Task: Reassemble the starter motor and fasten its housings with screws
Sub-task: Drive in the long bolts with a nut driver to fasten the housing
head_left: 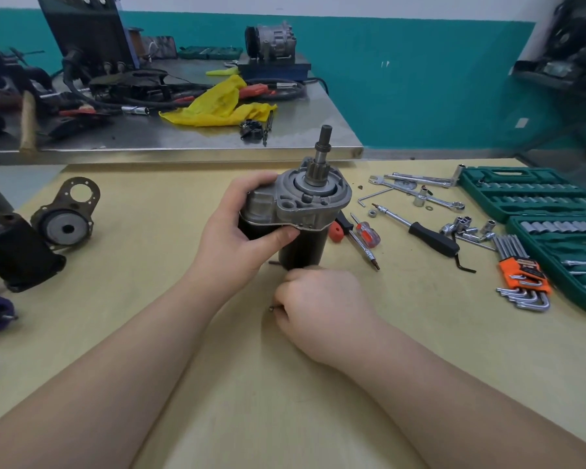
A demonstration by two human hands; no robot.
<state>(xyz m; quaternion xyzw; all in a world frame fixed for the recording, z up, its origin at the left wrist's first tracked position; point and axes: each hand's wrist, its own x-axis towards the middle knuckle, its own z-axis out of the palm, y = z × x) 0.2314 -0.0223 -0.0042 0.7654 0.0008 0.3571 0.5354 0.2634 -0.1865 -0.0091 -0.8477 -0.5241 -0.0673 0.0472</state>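
Black starter motor (295,211) gripped left (241,228) — right (318,306) pinches screw (272,309); screwdrivers (362,236) beside.

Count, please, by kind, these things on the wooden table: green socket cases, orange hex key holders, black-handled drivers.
green socket cases: 2
orange hex key holder: 1
black-handled driver: 1
Total: 4

Silver-and-black starter motor (298,214); green socket case (528,194); yellow rag (217,103); orange hex-key holder (523,274)
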